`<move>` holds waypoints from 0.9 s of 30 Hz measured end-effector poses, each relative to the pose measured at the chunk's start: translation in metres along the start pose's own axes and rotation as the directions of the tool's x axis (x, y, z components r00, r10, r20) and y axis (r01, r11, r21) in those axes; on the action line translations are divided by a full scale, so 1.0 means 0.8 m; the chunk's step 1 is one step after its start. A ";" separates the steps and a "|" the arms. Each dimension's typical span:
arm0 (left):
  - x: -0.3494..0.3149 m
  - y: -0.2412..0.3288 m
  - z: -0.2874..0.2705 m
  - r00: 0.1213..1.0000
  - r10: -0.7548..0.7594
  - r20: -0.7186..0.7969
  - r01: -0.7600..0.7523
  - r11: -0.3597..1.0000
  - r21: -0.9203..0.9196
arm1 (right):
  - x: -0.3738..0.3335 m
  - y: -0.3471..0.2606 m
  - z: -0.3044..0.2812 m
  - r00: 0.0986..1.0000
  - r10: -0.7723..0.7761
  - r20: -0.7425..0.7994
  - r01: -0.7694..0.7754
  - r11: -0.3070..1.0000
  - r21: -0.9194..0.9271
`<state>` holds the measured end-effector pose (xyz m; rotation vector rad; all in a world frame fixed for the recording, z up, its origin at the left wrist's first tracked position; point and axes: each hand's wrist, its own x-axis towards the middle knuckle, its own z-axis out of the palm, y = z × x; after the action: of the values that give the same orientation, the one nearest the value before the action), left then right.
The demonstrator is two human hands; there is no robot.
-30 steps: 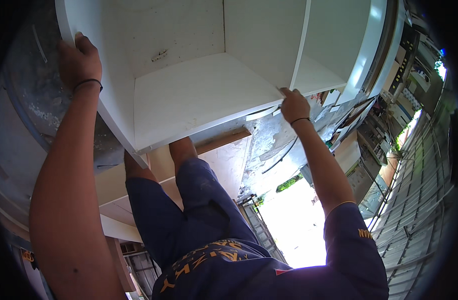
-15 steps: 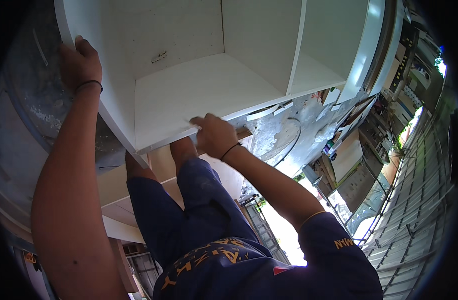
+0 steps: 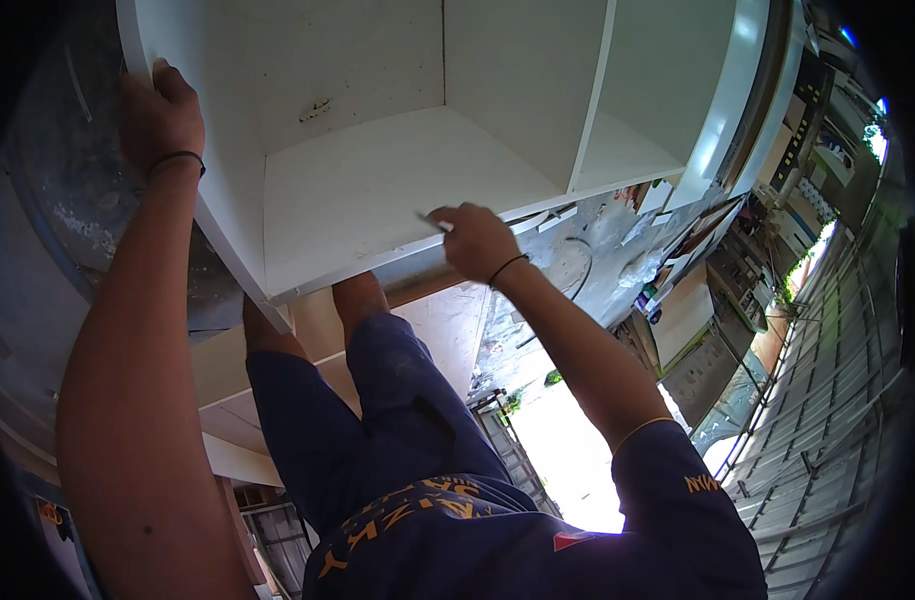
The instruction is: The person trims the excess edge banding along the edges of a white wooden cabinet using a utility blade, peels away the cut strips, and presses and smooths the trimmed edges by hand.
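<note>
A white cabinet carcass [image 3: 377, 185] with an upright divider lies in front of me, its open side toward me. My left hand [image 3: 164, 118] is closed round the outer edge of its left side panel [image 3: 172, 60]. At the near edge of the bottom panel, my right hand [image 3: 477, 243] is closed on a thin, blade-like tool [image 3: 434, 221]. The tool's tip points left over the white panel; its handle is hidden in my fist, so its exact kind cannot be told. Small crumbs lie on the panel near the front edge.
My legs [image 3: 377, 350] stand close against the cabinet's near edge. Pale boards [image 3: 442, 325] lie around my feet. Scraps and a thin cable [image 3: 585, 265] are on the grey floor to the right. Stacked boards and clutter [image 3: 692, 310] stand farther right.
My right hand has moved right along the front edge with the blade-like tool, which shows more plainly now. My left hand keeps its hold on the side panel. The view has shifted slightly.
</note>
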<state>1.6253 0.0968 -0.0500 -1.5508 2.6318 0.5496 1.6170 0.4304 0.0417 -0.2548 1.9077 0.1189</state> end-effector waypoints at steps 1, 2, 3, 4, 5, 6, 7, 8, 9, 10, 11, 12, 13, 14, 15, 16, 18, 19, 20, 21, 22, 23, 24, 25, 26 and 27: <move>0.001 0.001 0.000 1.000 0.013 -0.015 -0.013 1.000 -0.028 | 0.003 0.025 -0.013 0.993 0.040 -0.115 -0.044 0.999 -0.031; 0.004 0.003 0.001 0.999 0.025 -0.030 -0.027 0.998 -0.056 | 0.008 0.071 -0.036 0.970 0.076 -0.232 -0.092 0.994 -0.057; 0.006 0.005 0.003 0.999 0.024 -0.034 -0.026 0.998 -0.049 | 0.009 0.109 -0.055 0.950 0.146 -0.275 -0.190 0.971 -0.143; 0.004 0.007 0.009 0.998 0.047 -0.047 -0.049 0.998 -0.040 | 0.004 0.141 -0.072 0.941 0.229 -0.248 -0.287 0.929 -0.233; 0.004 0.007 0.009 0.995 0.068 -0.067 -0.070 0.997 -0.025 | 0.002 0.151 -0.083 0.940 0.278 -0.196 -0.330 0.887 -0.322; 0.003 0.005 0.007 0.995 0.067 -0.067 -0.068 0.998 -0.016 | 0.005 0.150 -0.073 0.943 0.273 -0.189 -0.322 0.890 -0.322; 0.003 0.008 0.008 0.995 0.070 -0.068 -0.073 0.997 -0.031 | 0.006 0.144 -0.060 0.946 0.234 -0.225 -0.292 0.915 -0.276; 0.005 0.007 0.003 0.994 0.076 -0.074 -0.079 0.996 -0.037 | 0.008 0.129 -0.043 0.947 0.190 -0.259 -0.251 0.941 -0.227; 0.001 0.009 0.010 0.995 0.078 -0.066 -0.081 0.996 -0.044 | 0.012 0.102 -0.015 0.947 0.149 -0.285 -0.205 0.962 -0.180; 0.001 0.006 0.010 0.995 0.075 -0.072 -0.078 0.997 -0.031 | 0.006 0.049 0.002 0.962 0.079 -0.260 -0.130 0.974 -0.185; 0.003 0.001 0.008 0.994 0.074 -0.081 -0.075 0.997 -0.013 | 0.002 0.002 0.020 0.974 0.025 -0.226 -0.049 0.994 -0.100; 0.001 0.002 0.010 0.994 0.079 -0.075 -0.080 0.997 -0.022 | -0.003 -0.031 0.035 0.973 -0.026 -0.229 0.007 0.996 -0.087; 0.003 -0.002 0.006 0.997 0.053 -0.056 -0.054 0.998 -0.023 | -0.008 -0.066 0.039 0.985 -0.069 -0.159 0.068 0.998 -0.013; 0.003 -0.002 0.006 0.999 0.027 -0.035 -0.028 0.999 -0.029 | -0.010 -0.084 0.038 0.989 -0.112 -0.095 0.119 0.991 0.063; 0.002 -0.001 0.005 0.999 0.027 -0.035 -0.028 0.999 -0.030 | -0.010 -0.078 0.036 0.989 -0.112 -0.096 0.119 0.991 0.063; 0.003 -0.001 0.005 0.999 0.016 -0.034 -0.017 1.000 -0.025 | -0.006 -0.063 0.031 0.984 -0.094 -0.153 0.107 0.991 0.079; 0.002 0.004 0.008 1.000 0.006 -0.024 -0.006 1.000 -0.022 | 0.007 0.008 0.007 0.967 0.025 -0.253 -0.003 0.996 0.088; 0.004 0.004 0.008 0.998 0.040 -0.055 -0.041 0.999 -0.022 | 0.012 0.054 -0.018 0.969 0.106 -0.223 -0.111 0.994 -0.009; 0.006 0.005 0.006 0.993 0.076 -0.089 -0.078 0.997 -0.023 | 0.019 0.105 -0.029 0.961 0.148 -0.231 -0.174 0.980 -0.094; 0.004 0.007 0.007 0.994 0.074 -0.086 -0.076 0.997 -0.021 | 0.016 0.127 -0.046 0.952 0.232 -0.199 -0.258 0.959 -0.116; 0.003 0.012 0.002 0.997 0.053 -0.053 -0.054 0.998 -0.010 | 0.014 0.134 -0.058 0.935 0.312 -0.169 -0.336 0.932 -0.140; 0.002 0.015 0.000 0.999 0.031 -0.022 -0.031 1.000 0.000 | 0.015 0.121 -0.047 0.958 0.222 -0.182 -0.244 0.964 -0.104; 0.001 0.014 0.001 0.999 0.031 -0.024 -0.031 1.000 0.003 | 0.016 0.098 -0.023 0.971 0.133 -0.200 -0.149 0.986 -0.069; -0.001 0.012 0.005 0.999 0.040 -0.029 -0.040 0.999 0.002 | 0.011 0.049 0.006 0.970 0.109 -0.218 -0.121 0.992 -0.041; 0.002 0.008 0.005 0.998 0.047 -0.045 -0.046 0.999 0.005 | 0.002 -0.011 0.027 0.981 0.043 -0.190 -0.064 0.992 -0.105; 0.002 0.005 0.005 0.998 0.046 -0.047 -0.046 0.999 0.007 | -0.007 -0.062 0.035 0.991 -0.042 -0.128 0.028 0.994 -0.108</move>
<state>1.6206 0.0986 -0.0532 -1.5236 2.7071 0.5143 1.6561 0.3889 0.0395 -0.3762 2.0281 0.1844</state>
